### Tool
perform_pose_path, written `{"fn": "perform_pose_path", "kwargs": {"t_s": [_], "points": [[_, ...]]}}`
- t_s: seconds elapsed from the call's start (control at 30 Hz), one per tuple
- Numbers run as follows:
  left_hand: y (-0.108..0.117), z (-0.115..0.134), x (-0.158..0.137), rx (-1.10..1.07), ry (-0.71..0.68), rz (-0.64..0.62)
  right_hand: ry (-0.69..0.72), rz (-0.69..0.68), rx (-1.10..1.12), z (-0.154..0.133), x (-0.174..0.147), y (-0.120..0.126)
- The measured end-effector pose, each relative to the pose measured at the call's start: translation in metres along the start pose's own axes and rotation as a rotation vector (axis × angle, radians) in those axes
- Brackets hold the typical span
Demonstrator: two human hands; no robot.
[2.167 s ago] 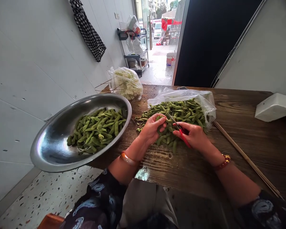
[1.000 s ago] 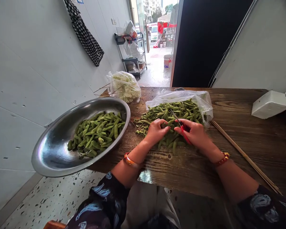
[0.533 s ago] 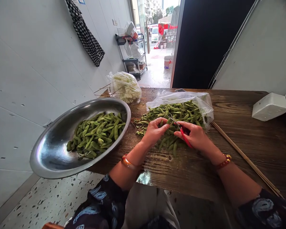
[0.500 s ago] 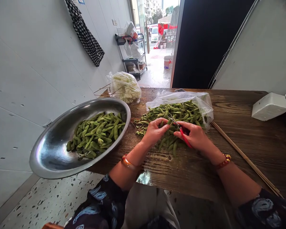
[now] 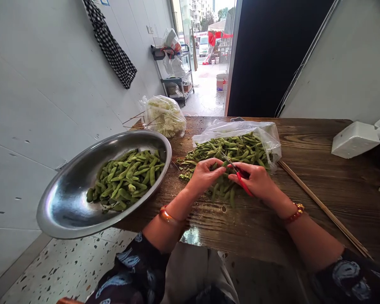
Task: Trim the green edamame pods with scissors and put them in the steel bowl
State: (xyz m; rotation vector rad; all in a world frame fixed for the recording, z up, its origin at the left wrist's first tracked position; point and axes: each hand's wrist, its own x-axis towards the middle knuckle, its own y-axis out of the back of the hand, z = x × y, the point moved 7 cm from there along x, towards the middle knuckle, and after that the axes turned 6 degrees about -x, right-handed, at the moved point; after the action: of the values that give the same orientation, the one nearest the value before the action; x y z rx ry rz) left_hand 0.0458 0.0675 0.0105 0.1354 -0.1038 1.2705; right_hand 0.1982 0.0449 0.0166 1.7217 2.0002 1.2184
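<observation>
Between the thumb and fingers of my left hand (image 5: pixel 205 175) is a green edamame pod (image 5: pixel 224 164). My right hand (image 5: pixel 255 179) is closed round red-handled scissors (image 5: pixel 244 185), whose metal blades point up and left beside the pod. Both hands hover at the near side of a pile of edamame pods (image 5: pixel 237 147), which spills from a clear plastic bag (image 5: pixel 269 135). To the left, a wide steel basin (image 5: pixel 63 211) stands tilted at the table edge, with many more pods (image 5: pixel 129 177) in it.
The dark wooden table (image 5: pixel 304 181) bears a bag of cauliflower (image 5: pixel 166 116) at the back left. Thin wooden sticks (image 5: pixel 323 207) lie slantwise at the right, and a white box (image 5: pixel 354 139) stands farther right. Beyond the table are a grey trolley (image 5: pixel 174 78) and an open doorway.
The scissors and my right hand have come slightly closer to my left hand. The whole view has shifted a little; the basin and the piles look the same.
</observation>
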Motion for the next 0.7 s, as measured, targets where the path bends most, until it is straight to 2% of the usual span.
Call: {"fn": "perform_pose_path", "kwargs": {"t_s": [0.27,0.37,0.5,0.7], "points": [[0.010,0.013,0.002,0.201,-0.131,0.086,-0.032,-0.057,0.014,0.000,0.000,-0.002],[0.012,0.007,0.002,0.069,-0.036,0.094,-0.048,-0.026,0.015,0.000,0.000,0.001],[0.015,-0.006,0.001,-0.261,0.125,0.144,-0.100,0.060,-0.012,0.004,0.001,0.009],[0.016,-0.007,0.001,-0.463,0.170,0.168,-0.047,0.068,-0.040,0.002,0.000,0.006]]}}
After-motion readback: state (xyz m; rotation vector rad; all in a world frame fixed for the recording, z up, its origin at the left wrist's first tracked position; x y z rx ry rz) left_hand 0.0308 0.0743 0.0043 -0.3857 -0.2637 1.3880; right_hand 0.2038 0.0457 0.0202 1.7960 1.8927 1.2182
